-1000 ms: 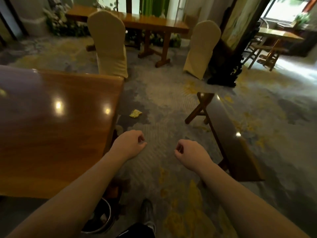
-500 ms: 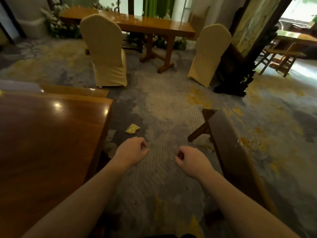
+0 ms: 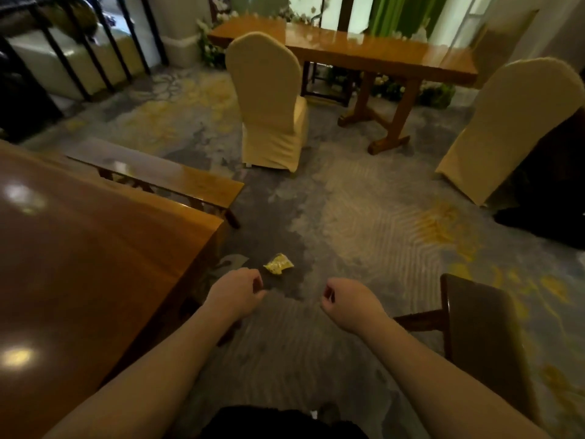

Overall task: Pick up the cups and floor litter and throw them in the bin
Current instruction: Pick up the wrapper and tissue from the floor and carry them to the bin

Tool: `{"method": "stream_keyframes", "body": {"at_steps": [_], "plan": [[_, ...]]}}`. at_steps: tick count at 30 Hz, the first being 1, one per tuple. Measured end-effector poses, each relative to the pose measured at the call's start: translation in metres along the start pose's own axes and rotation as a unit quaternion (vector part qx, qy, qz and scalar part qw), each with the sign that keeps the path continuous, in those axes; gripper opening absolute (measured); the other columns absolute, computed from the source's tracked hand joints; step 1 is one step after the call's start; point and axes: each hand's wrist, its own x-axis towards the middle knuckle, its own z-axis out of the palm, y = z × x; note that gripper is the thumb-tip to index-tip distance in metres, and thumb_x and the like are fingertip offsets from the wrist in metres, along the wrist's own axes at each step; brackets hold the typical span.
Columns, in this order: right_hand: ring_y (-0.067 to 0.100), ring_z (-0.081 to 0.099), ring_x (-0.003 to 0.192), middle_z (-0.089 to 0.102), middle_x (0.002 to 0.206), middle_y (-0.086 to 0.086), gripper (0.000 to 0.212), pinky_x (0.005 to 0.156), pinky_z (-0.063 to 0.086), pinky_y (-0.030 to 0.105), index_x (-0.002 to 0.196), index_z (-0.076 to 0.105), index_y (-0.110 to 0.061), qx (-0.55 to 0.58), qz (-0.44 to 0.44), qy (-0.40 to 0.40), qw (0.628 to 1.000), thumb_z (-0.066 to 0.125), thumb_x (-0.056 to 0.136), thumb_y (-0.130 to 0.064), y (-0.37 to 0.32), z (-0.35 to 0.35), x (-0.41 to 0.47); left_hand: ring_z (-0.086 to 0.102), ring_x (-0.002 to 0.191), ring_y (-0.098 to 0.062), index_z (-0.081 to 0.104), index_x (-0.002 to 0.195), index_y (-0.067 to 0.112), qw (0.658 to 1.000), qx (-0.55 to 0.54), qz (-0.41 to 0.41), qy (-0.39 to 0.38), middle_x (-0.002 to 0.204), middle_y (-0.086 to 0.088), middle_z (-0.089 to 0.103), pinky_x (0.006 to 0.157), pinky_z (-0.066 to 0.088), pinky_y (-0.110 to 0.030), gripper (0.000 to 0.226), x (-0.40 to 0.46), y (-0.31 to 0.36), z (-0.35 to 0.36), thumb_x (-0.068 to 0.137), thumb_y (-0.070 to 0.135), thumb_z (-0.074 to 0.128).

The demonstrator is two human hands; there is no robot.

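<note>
A crumpled yellow piece of litter [image 3: 278,264] lies on the grey patterned carpet, just beyond the corner of the wooden table. My left hand [image 3: 236,293] hovers in the air in front of it, fingers curled into a loose fist with nothing in it. My right hand [image 3: 349,301] is held out at the same height to the right, also curled shut and holding nothing. Neither hand touches the litter. No cup and no bin are in view.
A large polished wooden table [image 3: 79,264] fills the left, with a wooden bench [image 3: 177,179] behind it. A dark bench [image 3: 481,337] stands at the right. Two cloth-covered chairs [image 3: 269,103] [image 3: 512,122] and a long table [image 3: 364,49] stand ahead. A black railing [image 3: 79,49] runs at the far left.
I have moved forward and the view has turned left. The litter is now closer, just ahead of my left hand. The bin seen under the table has left the view. Both hands stay curled.
</note>
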Motion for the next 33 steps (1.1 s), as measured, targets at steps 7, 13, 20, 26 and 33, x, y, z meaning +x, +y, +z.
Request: {"method": "stream_keyframes", "body": {"at_steps": [7, 13, 20, 26, 33], "plan": [[0.024, 0.065, 0.089, 0.070, 0.092, 0.002, 0.013, 0.070, 0.047, 0.032, 0.081, 0.057, -0.025, -0.052, -0.060, -0.072, 0.994, 0.055, 0.086, -0.037, 0.036, -0.037, 0.126, 0.058, 0.085, -0.009, 0.062, 0.100, 0.034, 0.996, 0.001, -0.087, -0.009, 0.094, 0.011, 0.060, 0.078, 0.055, -0.034, 0.020, 0.088, 0.017, 0.005, 0.085, 0.047, 0.065], [0.027, 0.065, 0.087, 0.069, 0.091, 0.003, 0.014, 0.071, 0.052, 0.036, 0.080, 0.055, -0.027, -0.085, -0.078, -0.135, 0.984, 0.054, 0.085, -0.039, 0.047, -0.036, 0.250, 0.059, 0.089, -0.016, 0.061, 0.097, 0.031, 0.992, 0.004, -0.125, -0.016, 0.097, 0.005, 0.060, 0.076, 0.054, -0.038, 0.020, 0.197, 0.002, 0.018, 0.085, 0.047, 0.062], [0.029, 0.066, 0.090, 0.071, 0.093, 0.006, 0.011, 0.076, 0.055, 0.038, 0.079, 0.057, -0.026, -0.114, -0.036, -0.216, 0.969, 0.055, 0.082, -0.036, 0.058, -0.021, 0.424, 0.061, 0.098, -0.023, 0.063, 0.106, 0.023, 0.983, -0.033, -0.154, -0.093, 0.106, -0.001, 0.063, 0.083, 0.052, -0.042, 0.028, 0.360, -0.033, 0.031, 0.088, 0.044, 0.058], [0.032, 0.067, 0.091, 0.072, 0.095, 0.010, 0.013, 0.076, 0.056, 0.037, 0.082, 0.063, -0.024, -0.113, 0.001, -0.258, 0.960, 0.057, 0.082, -0.036, 0.070, 0.008, 0.537, 0.058, 0.106, -0.027, 0.062, 0.110, 0.022, 0.960, -0.066, -0.211, -0.172, 0.114, -0.004, 0.062, 0.086, 0.052, -0.044, 0.031, 0.450, -0.064, 0.057, 0.089, 0.045, 0.056], [0.036, 0.065, 0.099, 0.070, 0.107, 0.015, 0.025, 0.077, 0.051, 0.038, 0.097, 0.067, -0.014, -0.116, 0.008, -0.326, 0.938, 0.057, 0.090, -0.036, 0.113, 0.113, 0.657, 0.055, 0.112, -0.030, 0.058, 0.120, 0.017, 0.943, -0.088, -0.282, -0.157, 0.120, -0.007, 0.060, 0.088, 0.050, -0.045, 0.040, 0.557, -0.095, 0.144, 0.087, 0.039, 0.059]]}}
